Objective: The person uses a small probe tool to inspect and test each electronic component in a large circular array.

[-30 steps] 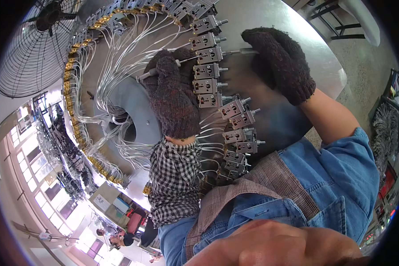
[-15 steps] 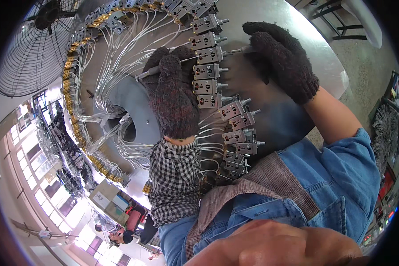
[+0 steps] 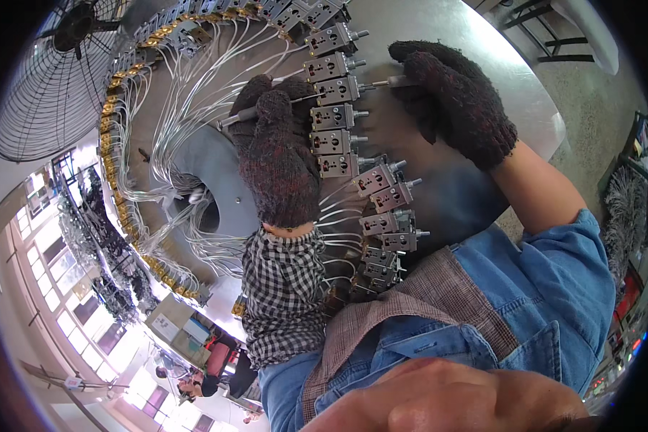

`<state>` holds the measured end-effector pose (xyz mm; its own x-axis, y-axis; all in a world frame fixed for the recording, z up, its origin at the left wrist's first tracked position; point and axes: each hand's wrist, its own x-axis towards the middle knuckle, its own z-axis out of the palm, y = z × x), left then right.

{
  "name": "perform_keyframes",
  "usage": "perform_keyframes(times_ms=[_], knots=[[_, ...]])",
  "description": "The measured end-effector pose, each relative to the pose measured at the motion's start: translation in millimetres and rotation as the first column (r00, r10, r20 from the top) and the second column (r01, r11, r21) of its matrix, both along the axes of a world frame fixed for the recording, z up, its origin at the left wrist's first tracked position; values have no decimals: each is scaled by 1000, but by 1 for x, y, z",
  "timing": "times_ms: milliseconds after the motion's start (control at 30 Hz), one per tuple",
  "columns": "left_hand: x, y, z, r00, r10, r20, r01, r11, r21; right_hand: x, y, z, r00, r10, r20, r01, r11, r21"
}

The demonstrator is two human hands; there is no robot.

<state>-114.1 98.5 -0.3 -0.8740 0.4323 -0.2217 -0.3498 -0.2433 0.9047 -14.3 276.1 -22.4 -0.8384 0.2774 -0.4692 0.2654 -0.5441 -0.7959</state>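
Note:
In a dark knitted glove, my left hand (image 3: 281,155) is closed round a slim screwdriver-like tool (image 3: 246,114) with a grey handle. Its thin shaft reaches right to a small metal thermostat (image 3: 336,91) with holes in its face and a threaded stem. My right hand (image 3: 457,97), gloved alike, grips a second slim tool (image 3: 392,82), whose tip meets or nearly meets that stem; its far end is hidden by the glove. More thermostats (image 3: 333,116) line the table edge above and below, stems outward. Thin silvery tubes (image 3: 183,122) run from them toward the middle.
The units ring a round metal table (image 3: 453,187) with a grey raised disc (image 3: 227,169) in the middle. A caged fan (image 3: 57,86) stands at the far left. A stool (image 3: 554,43) is at the far right. Other people (image 3: 194,385) sit at lower left.

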Motion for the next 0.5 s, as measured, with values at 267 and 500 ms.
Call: perform_keyframes(times_ms=[267,500], knots=[[-1,4,2,998,63,-13,-64,995,-74,-2,0,-1,1000,10,6,-10,1000,-1],[-3,3,-1,997,52,-60,-57,996,-76,-3,-3,1,999,-3,40,3,1000,-6]])
